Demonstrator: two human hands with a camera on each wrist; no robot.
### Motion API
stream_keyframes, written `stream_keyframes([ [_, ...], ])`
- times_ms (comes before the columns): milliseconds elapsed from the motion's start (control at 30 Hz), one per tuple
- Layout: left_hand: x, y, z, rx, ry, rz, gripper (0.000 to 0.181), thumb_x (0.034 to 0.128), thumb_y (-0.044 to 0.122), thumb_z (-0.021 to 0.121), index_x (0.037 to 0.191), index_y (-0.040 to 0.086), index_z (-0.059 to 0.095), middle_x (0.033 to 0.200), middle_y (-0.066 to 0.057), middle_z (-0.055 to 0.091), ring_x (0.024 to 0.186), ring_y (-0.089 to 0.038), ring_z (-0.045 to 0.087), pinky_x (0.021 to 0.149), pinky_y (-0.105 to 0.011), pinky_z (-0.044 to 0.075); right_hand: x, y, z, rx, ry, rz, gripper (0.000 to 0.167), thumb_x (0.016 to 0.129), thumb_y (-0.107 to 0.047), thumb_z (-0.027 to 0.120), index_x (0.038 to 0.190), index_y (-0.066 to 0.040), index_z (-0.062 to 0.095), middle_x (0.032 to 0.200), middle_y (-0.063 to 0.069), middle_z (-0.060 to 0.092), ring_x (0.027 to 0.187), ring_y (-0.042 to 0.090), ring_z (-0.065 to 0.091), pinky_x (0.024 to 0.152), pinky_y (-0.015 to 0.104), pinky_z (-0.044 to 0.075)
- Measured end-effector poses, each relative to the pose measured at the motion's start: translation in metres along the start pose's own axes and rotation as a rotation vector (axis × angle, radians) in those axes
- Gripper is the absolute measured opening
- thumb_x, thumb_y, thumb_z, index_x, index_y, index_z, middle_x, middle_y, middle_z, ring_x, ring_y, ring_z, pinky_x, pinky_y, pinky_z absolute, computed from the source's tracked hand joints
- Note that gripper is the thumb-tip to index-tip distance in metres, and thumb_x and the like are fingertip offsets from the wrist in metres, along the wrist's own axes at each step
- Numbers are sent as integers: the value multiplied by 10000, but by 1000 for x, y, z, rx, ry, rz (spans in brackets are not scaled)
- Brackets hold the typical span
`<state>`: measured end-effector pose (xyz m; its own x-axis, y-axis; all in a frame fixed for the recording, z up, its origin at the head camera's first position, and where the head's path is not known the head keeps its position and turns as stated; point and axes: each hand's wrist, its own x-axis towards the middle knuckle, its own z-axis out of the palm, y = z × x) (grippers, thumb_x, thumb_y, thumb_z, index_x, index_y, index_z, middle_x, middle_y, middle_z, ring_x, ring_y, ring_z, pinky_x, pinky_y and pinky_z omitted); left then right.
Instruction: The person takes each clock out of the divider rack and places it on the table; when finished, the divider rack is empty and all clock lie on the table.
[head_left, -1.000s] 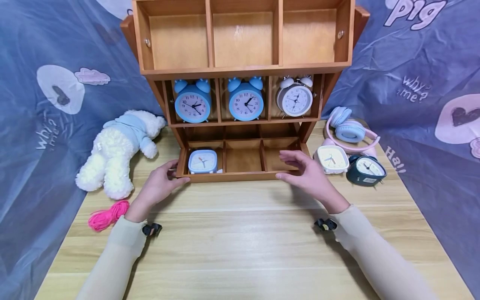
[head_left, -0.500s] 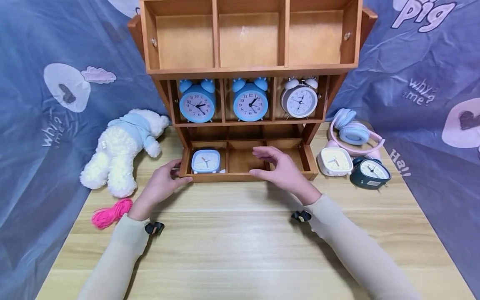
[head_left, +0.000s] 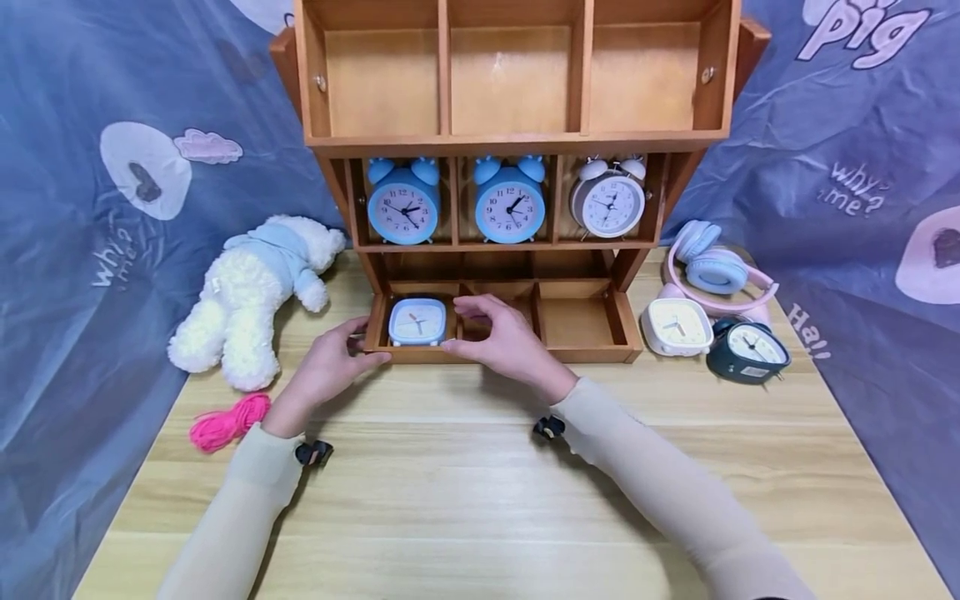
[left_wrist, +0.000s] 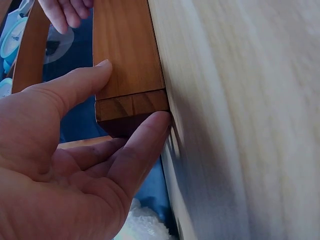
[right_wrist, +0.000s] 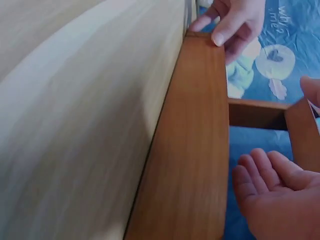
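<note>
My left hand (head_left: pixel 330 362) grips the lower left corner of a brown wooden shelf (head_left: pixel 517 142), thumb at the front board and fingers round its end, as the left wrist view shows close up. My right hand (head_left: pixel 502 337) is over the bottom row with thumb and fingers apart and nothing between them. Just left of its fingertips, a square light-blue alarm clock (head_left: pixel 417 322) lies face up in the bottom left compartment. Whether the right fingertips touch that clock cannot be told. In the right wrist view, loosely bent right fingers (right_wrist: pixel 262 172) show behind the front board (right_wrist: pixel 187 135).
The middle row holds two round blue twin-bell clocks (head_left: pixel 403 207) (head_left: pixel 510 205) and a white one (head_left: pixel 608 202). At right are a white square clock (head_left: pixel 678 327), a dark green clock (head_left: pixel 747 348) and pink-and-blue headphones (head_left: pixel 716 271). A plush toy (head_left: pixel 255 292) and pink yarn (head_left: pixel 230 422) lie left.
My right hand has moved left along the bottom row, from its right end to beside the light-blue clock. My left hand stays at the shelf corner. The head view has shifted slightly.
</note>
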<state>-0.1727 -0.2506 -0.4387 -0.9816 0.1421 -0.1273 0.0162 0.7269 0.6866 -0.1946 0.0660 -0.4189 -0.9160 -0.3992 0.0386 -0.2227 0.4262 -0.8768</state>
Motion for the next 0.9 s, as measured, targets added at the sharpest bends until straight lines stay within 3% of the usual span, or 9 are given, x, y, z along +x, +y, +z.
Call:
stream_keyframes([
  [300,1,1,0,1,5,3,858,1029,332,840,1693,-17,424,1512,-308,665,1326,-450,691,1110,-598,580,14,-11,25,-83,55,11,826,916,-416,933,1579,-53,600,1462,133,682,1382,341,660,1193,508,553],
  [533,0,0,0,0,6,5,837,1035,329,833,1691,-5,435,1520,-296,666,1324,-443,695,1102,-594,583,22,-22,45,-108,99,31,890,925,-392,929,1621,-1,535,1509,177,626,1364,353,640,1188,509,551],
  [900,0,0,1,-1,15,31,816,1038,317,832,1677,-16,451,1505,-304,674,1293,-441,713,1078,-589,602,31,-34,78,-141,246,131,970,899,-364,950,1649,29,476,1612,224,516,1415,371,582,1244,512,525],
])
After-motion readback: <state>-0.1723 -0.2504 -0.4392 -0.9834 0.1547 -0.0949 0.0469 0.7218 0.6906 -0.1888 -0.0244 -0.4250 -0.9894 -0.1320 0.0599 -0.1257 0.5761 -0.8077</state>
